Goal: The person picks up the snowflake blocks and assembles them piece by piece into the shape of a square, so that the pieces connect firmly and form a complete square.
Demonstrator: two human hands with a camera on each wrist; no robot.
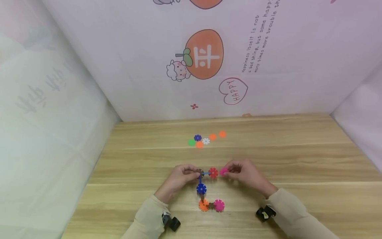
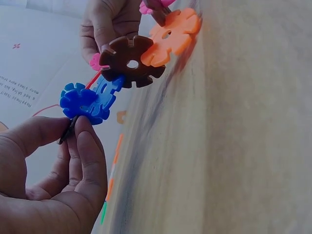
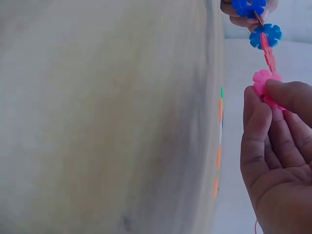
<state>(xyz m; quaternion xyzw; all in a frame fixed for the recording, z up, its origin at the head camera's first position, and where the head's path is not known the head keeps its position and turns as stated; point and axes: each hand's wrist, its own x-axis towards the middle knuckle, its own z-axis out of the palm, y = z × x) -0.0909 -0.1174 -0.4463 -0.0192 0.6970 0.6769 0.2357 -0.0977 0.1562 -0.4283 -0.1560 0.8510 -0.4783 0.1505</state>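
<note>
Head view shows the left hand [image 1: 179,178] pinching a brown disc [image 1: 201,171] between thumb and fingers, at the corner of a chain of slotted plastic discs. The right hand [image 1: 246,172] grips a pink disc [image 1: 223,171] by thumb and fingertips, just beside the chain's red disc [image 1: 213,170]; whether the two touch, I cannot tell. From the corner, an edge-on blue disc leads to the red one, and the other branch comes toward the person through a dark blue disc [image 1: 199,189] and an orange disc [image 1: 203,206], ending in a magenta disc [image 1: 219,203]. Farther out on the tabletop [image 1: 283,149] lie loose green, blue, white and orange discs, apart from both hands. Beyond stands a printed cloth [image 1: 143,66].
</note>
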